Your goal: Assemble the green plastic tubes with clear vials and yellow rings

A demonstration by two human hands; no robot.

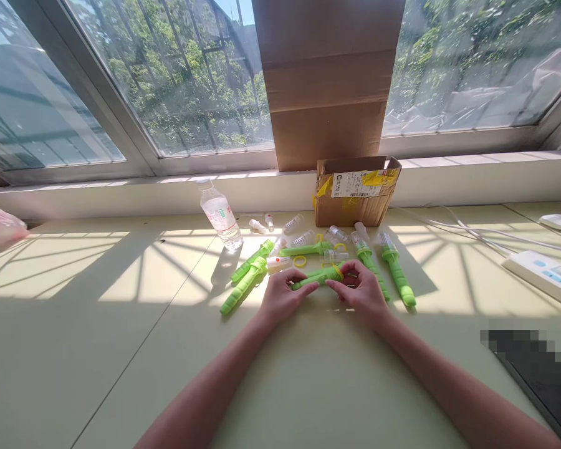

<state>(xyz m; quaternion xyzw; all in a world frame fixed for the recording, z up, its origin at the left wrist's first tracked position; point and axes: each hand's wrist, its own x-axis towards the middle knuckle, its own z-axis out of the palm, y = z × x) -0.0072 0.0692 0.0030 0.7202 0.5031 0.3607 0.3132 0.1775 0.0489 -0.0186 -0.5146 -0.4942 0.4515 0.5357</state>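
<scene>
My left hand [285, 295] is closed round the body of a green plastic tube [315, 275], held level just above the table. At the tube's right end, the fingertips of my right hand [364, 288] pinch a yellow ring [341, 272], which sits around or against that end. Left of my hands lie green tubes [244, 285] with threaded ends. Just beyond them are another green tube [303, 249], a loose yellow ring [300, 261] and clear ribbed caps [303, 239]. To the right, a green tube [397, 274] carries a clear cap. White pieces [278, 263] with red marks lie nearby.
A water bottle [220, 215] stands at the back left, and an open cardboard box [355, 193] at the back by the window. On the right are a power strip [542, 274] with cables and a dark, partly pixelated object [528, 374]. A pinkish bag [0, 229] lies far left.
</scene>
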